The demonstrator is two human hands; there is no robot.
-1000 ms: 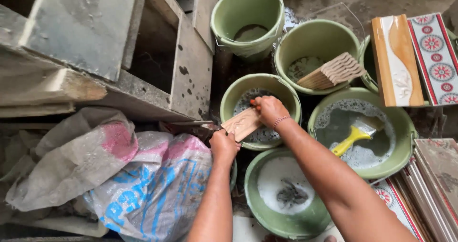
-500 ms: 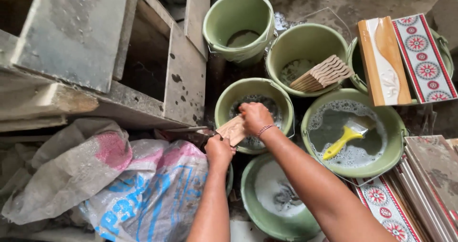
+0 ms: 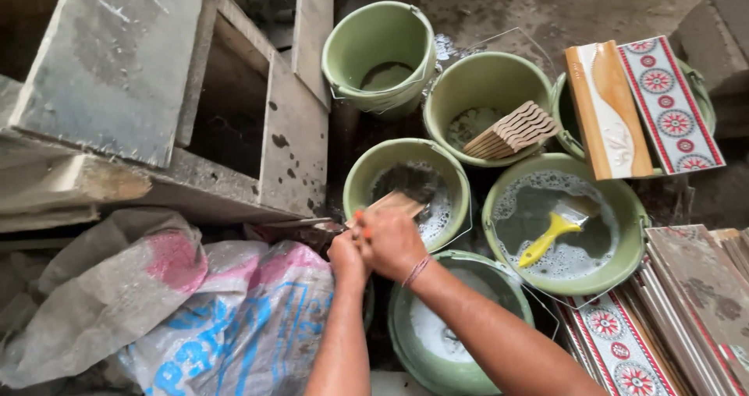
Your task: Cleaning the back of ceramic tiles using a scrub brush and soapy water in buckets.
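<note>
Sitting on the wet ground are big things first: a grey concrete frame (image 3: 156, 92) at the top left, and plastic sacks (image 3: 156, 310) at the bottom left. Next come six green buckets. One bucket (image 3: 555, 224) holds soapy water and a yellow brush (image 3: 555, 228). Another bucket (image 3: 484, 103) holds a stack of thin tile strips (image 3: 511, 128). Patterned tiles (image 3: 644, 103) lie across a bucket at the top right, and more tiles (image 3: 702, 302) are stacked at the bottom right. Both hands meet over the edge of the middle bucket (image 3: 407, 189). The right hand (image 3: 390, 240) is closed around a small tile strip (image 3: 394, 203). The left hand (image 3: 346, 255) is curled against it. This strip looks partly done; many strips wait.
</note>
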